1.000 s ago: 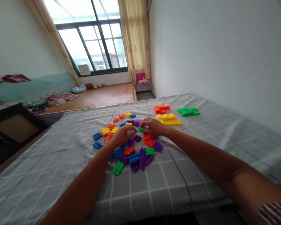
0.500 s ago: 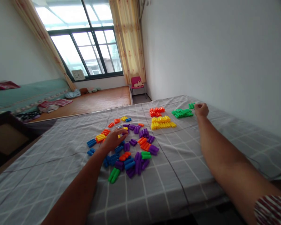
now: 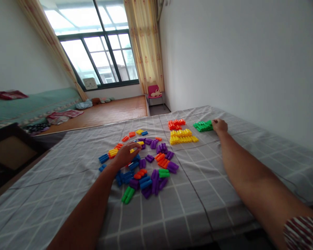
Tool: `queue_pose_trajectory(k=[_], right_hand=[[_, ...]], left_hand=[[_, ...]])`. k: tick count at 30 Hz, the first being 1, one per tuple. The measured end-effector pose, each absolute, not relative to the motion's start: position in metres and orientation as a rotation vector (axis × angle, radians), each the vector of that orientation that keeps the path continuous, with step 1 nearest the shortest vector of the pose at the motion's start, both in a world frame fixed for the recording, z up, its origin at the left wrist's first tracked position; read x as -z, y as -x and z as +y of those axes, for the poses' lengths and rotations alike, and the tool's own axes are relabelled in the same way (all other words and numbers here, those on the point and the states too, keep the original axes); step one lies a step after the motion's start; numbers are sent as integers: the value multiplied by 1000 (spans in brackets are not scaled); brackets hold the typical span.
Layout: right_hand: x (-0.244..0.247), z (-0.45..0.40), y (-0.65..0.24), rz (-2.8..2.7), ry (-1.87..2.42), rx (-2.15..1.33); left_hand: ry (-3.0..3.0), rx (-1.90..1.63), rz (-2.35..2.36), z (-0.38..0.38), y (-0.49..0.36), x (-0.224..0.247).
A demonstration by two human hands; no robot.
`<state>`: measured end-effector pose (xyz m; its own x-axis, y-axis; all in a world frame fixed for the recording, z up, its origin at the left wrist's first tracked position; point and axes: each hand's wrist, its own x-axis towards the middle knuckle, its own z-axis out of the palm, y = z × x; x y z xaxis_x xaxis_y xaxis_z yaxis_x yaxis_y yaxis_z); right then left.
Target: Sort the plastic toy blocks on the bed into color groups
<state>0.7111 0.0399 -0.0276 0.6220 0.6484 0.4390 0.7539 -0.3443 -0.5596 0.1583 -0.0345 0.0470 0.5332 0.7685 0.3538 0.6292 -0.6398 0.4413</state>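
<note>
Green pcs (image 3: 202,126), ribbed, R hand (image 3: 220,126) touching

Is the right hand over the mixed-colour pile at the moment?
No, the right hand is at the green pile, while the left hand is over the mixed-colour pile.

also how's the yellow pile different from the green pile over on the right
The yellow pile sits nearer the camera and looks bigger in the picture; the green pile lies farther back and looks smaller. The right hand is at the green pile's right end, while neither hand is at the yellow pile. Both are made of same-coloured pieces, gathered on the checked cloth.
</note>
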Motion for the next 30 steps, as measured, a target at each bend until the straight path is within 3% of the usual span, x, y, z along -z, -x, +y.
queue_pose_trajectory(k=[8,19,27,30], right_hand=[[25,29,-706,-1224,2155,139],[18,38,-701,-997,2041,417],[14,37,-693,-1081,1983,458],[13,37,-691,-1084,1969,461]], left_hand=[[-2311,-511,1100,-40,-137,-69],[-2209,132,827,-80,-132,-98],[-2515,148,954,-90,-167,-83],[-2652,-27,1134,-79,-167,-75]])
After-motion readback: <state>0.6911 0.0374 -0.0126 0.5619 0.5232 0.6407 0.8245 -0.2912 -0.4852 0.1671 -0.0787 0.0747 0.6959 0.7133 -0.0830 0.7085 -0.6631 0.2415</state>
